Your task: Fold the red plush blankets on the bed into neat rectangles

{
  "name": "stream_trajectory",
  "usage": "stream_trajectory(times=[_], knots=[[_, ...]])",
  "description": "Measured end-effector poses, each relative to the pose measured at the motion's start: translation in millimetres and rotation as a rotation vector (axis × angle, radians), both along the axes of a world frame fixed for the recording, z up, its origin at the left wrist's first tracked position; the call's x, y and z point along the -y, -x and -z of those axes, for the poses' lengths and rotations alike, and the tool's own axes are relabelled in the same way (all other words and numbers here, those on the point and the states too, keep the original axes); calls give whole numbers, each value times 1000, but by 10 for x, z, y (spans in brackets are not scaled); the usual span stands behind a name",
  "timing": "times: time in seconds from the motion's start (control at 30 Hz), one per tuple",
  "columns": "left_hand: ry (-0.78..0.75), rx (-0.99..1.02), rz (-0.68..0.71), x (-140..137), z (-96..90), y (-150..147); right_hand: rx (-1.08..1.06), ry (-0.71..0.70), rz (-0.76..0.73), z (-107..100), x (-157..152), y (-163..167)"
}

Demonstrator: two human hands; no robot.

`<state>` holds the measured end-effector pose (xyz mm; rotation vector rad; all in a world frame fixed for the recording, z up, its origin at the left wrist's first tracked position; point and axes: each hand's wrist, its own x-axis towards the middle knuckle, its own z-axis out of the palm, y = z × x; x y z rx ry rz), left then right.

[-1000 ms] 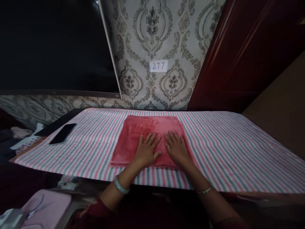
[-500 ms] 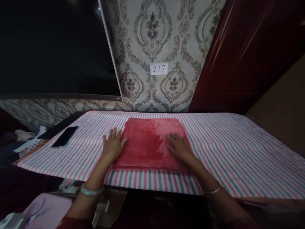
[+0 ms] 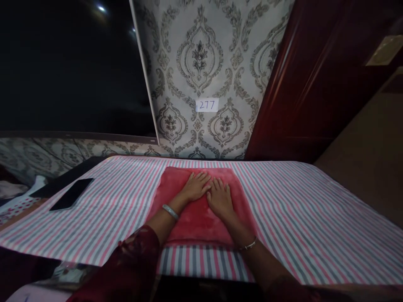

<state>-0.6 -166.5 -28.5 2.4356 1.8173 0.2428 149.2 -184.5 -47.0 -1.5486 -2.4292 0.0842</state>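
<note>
A folded red plush cloth (image 3: 192, 226) lies as a flat, roughly square stack on the striped tablecloth (image 3: 283, 209). My left hand (image 3: 195, 186) rests palm down on its upper middle, fingers stretched out. Right beside it, my right hand (image 3: 219, 197) also lies flat on the plush, fingers spread a little and pointing away from me. The fingertips of the two hands nearly meet. Neither hand grips anything. A bangle circles each wrist.
A black phone (image 3: 71, 194) lies on the left part of the striped cloth. Behind the table stand a large dark screen (image 3: 72, 71), patterned wallpaper with a paper label (image 3: 207, 105) reading 277, and a dark red wooden panel (image 3: 299, 84) at the right.
My left hand has moved right from the cloth's left edge onto its middle. My right hand has shifted left toward it. The view has tilted up slightly.
</note>
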Motion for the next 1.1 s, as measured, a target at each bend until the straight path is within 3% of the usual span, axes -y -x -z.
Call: stream_trajectory(times=[0.17,0.33,0.47,0.53,0.67,0.8,0.97,1.1], knots=[[17,-83,-66,-60,-55,245,-9,-5,-5,1,-29,-13],[86,-138,-361,-168,-287,809,-23,-3,2,8,-24,5],[29,-170,-591,-162,-421,1065,-21,-7,-8,2,-18,-5],[-22,-167,-599,-187,-464,1020,-11,23,-8,-54,-39,-16],[-30,-99,-474,-339,-454,724,46,132,-60,-326,-146,47],[-41,-52,-435,-375,-288,487,51,77,-171,-554,-285,304],[-94,-44,-455,-240,-69,450,72,64,-287,-396,-541,466],[-102,-32,-449,-256,-31,472,94,103,-108,-216,-850,143]])
